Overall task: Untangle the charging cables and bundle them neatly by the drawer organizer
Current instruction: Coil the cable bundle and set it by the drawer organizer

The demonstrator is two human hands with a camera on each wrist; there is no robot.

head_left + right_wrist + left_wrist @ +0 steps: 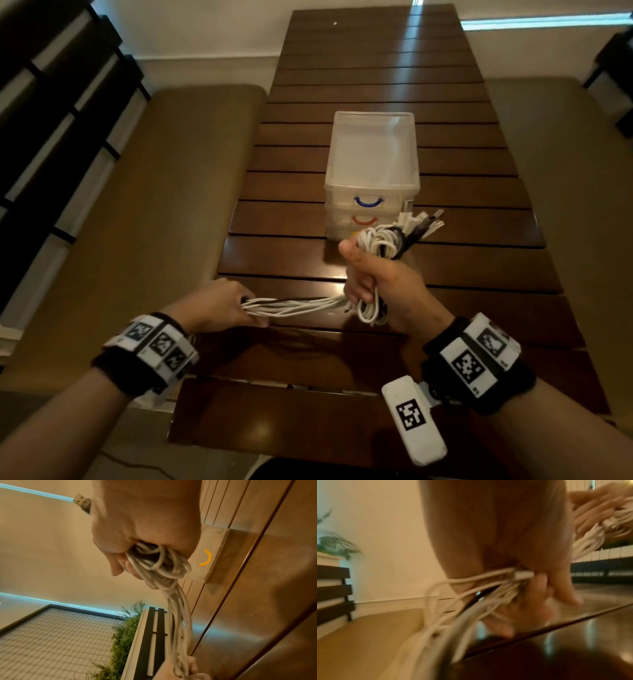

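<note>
- Dark wood table (376, 68) made of long slats, with a soft bench (154, 205) on the left side and a pale wall far off.
- See-through drawer box (371, 164) standing in the middle of the table, with 1 blue handle and 1 orange handle on its near face.
- Right hand (383, 287) up over the table, just in front of the drawer box, fingers curled tight round the cables (301, 305).
- Looped part of the cables bunched in that fist, plugs (424, 222) poking out past it toward the box.
- Left hand (219, 305) lower and nearer the table edge, fingers pinched round the loose run of the same cables.
- Long line of the cables going flat from left to right between the 2 hands, pulled fairly straight.
- Mostly white cables, with at least 1 dark one mixed in.
- Right hand much nearer the box than the left hand.
- Probably winding the straight run onto the bunch next, so a pull toward the right fist, feeding from the left.
- Bundle not yet set down by the box.
- Left wrist view too blurry to count the cables.
</note>
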